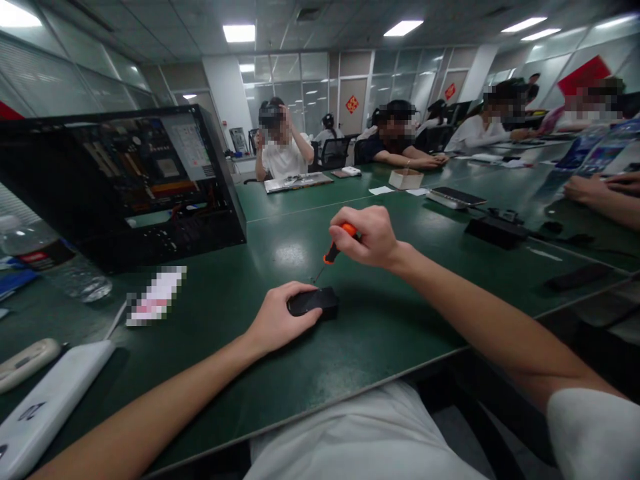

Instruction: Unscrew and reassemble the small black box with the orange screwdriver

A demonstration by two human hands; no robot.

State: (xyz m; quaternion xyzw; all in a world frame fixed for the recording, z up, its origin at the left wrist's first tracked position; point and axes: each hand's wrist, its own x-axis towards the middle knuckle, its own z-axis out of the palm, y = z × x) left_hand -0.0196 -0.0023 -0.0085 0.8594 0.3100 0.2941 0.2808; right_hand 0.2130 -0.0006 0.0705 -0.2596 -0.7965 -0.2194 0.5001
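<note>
A small black box-shaped device (327,301) lies on the green table, and my left hand (280,312) is closed around its left end, thumb on the near side and fingers on the far side. My right hand (367,235) grips the orange and black handle of a screwdriver (331,254) above and beyond the device. Its thin shaft slants down to the left, with the tip close to the device's far edge by my left fingertips. Whether the tip touches the device or a screw is too small to tell.
An opened black computer case (220,180) stands at the left, near a plastic water bottle (75,267). A white power bank-like block (60,407) lies front left. Farther off are a small open box (406,179), a phone (457,195) and a black block (495,230). Other people sit around the table.
</note>
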